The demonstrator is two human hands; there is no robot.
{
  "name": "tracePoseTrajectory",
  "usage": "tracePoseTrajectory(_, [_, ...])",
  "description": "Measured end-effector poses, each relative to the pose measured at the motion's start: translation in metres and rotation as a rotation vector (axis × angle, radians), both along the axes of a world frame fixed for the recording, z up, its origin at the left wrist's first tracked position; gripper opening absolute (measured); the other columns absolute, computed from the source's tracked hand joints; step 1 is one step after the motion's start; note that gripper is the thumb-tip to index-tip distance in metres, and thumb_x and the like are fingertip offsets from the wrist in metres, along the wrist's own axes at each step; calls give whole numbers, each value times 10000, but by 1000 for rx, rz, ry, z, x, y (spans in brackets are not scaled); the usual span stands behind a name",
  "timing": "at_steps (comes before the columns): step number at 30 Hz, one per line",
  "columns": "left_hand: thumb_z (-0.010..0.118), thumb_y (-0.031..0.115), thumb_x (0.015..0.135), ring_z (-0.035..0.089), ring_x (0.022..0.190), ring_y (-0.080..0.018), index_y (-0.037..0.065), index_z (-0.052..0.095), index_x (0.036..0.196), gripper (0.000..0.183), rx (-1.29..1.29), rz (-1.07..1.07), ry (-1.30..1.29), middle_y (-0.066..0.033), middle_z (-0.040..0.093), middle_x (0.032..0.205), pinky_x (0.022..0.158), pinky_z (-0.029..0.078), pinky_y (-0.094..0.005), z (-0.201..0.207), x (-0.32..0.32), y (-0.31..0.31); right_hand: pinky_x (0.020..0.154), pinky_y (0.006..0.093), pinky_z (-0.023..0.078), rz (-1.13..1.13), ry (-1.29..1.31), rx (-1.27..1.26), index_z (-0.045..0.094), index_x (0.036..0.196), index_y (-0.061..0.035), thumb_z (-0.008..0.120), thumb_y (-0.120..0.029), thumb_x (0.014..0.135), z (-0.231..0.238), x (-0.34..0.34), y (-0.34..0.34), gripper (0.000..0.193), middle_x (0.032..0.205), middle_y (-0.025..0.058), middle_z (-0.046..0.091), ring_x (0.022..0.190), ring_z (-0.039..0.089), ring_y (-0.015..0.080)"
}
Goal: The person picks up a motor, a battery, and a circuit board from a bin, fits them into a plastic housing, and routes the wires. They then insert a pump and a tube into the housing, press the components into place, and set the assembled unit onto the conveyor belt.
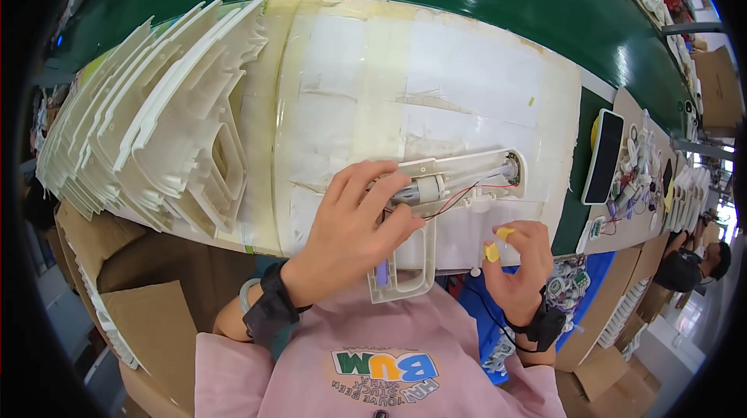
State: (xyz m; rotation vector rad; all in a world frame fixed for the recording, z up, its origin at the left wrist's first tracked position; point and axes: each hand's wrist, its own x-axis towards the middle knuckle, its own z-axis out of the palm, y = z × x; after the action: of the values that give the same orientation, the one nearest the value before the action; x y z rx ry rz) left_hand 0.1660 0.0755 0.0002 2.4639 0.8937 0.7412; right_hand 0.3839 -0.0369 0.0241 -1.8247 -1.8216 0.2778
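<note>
A white plastic housing half [424,282] lies on the work surface in front of me, its looped handle hanging over the near edge. Inside it sit a silvery motor [424,190], thin red and black wires [454,202] and a small round board [510,169] at the right end. Curled over the motor end, my left hand [346,220] grips the housing. Just right of the housing is my right hand [520,266], thumb and forefinger apart, with yellow tape on both tips and nothing visible between them. Nearest to it is a slim white plastic piece [479,223] with a ball-like end.
Several white housing shells [156,118] stand stacked at the left. At the right lie a phone-like device [603,157] and a heap of small wired parts [634,177]. Cardboard boxes [152,325] and a blue bin [595,286] are below the edge. A person [685,266] sits far right.
</note>
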Motion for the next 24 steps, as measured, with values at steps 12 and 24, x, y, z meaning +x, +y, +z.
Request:
tracePoseTrajectory(12, [638, 81, 679, 567, 1052, -278, 37, 565, 793, 142, 108, 32, 58, -130, 575, 1082, 944, 441, -457, -10, 1, -6, 847, 455, 544, 558, 145, 35, 382, 562, -61, 744, -112, 647, -11, -26, 35, 376, 522, 33, 356, 480, 411, 203])
tracePoseTrajectory(24, [657, 78, 680, 552, 1013, -304, 30, 540, 848, 210, 113, 74, 203, -153, 547, 1113, 914, 435, -432, -2, 23, 3, 926, 449, 522, 604, -41, -22, 436, 573, -66, 714, -142, 646, -9, -29, 40, 298, 518, 45, 414, 511, 467, 203])
